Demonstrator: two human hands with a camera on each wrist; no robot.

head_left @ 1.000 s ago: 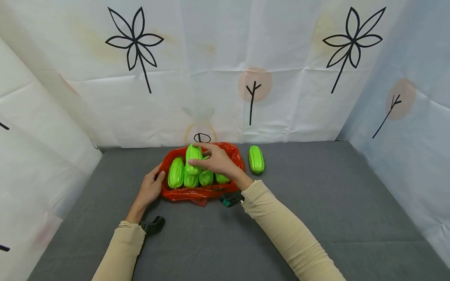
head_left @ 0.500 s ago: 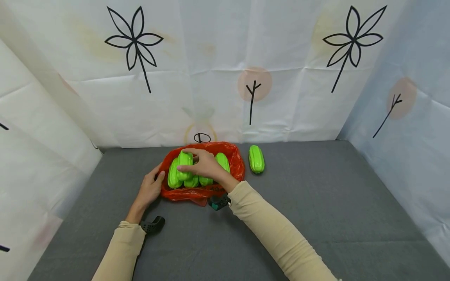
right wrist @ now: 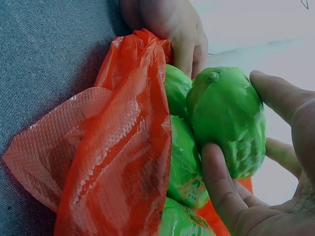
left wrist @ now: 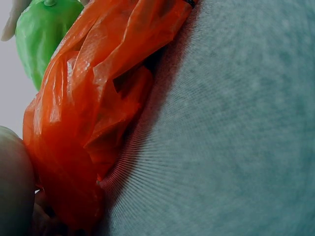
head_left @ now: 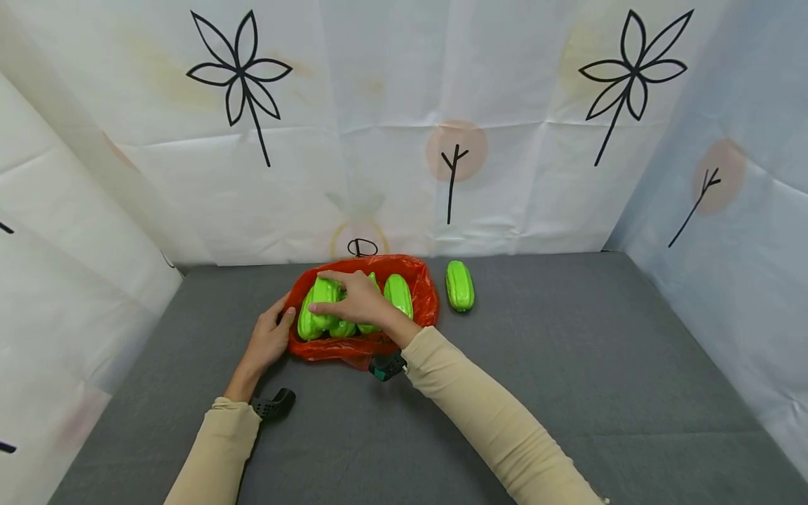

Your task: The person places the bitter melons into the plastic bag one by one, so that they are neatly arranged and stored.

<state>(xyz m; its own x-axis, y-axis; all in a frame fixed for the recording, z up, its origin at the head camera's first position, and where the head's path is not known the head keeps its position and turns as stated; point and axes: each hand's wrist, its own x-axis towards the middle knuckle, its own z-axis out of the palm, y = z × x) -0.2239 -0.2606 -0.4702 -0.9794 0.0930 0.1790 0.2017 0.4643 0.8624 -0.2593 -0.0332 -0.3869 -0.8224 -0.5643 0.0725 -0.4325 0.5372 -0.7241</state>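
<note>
A red plastic bag [head_left: 427,293] lies with its mouth spread on the grey table, several bright green ridged gourds inside. My left hand [head_left: 269,341] grips the bag's left edge. Over the bag's left part, my right hand [head_left: 358,303] pinches one green gourd [right wrist: 229,115] between thumb and fingers. In the right wrist view its nubbed end faces the camera, and it overlaps the gourds [right wrist: 184,162] below. Another gourd [left wrist: 42,39] shows above the bag's crinkled side in the left wrist view. Those deeper in the bag are partly hidden by my right hand and the plastic.
One more green gourd [head_left: 459,286] lies on the table to the right of the bag. White cloth walls [head_left: 391,91] printed with flowers and trees stand behind and at both sides. The grey tablecloth [head_left: 568,365] reaches up to them.
My right hand has moved left and down with the gourd, from over the bag's middle to its left side. A gourd at the bag's right has come into view. My left hand stays put.
</note>
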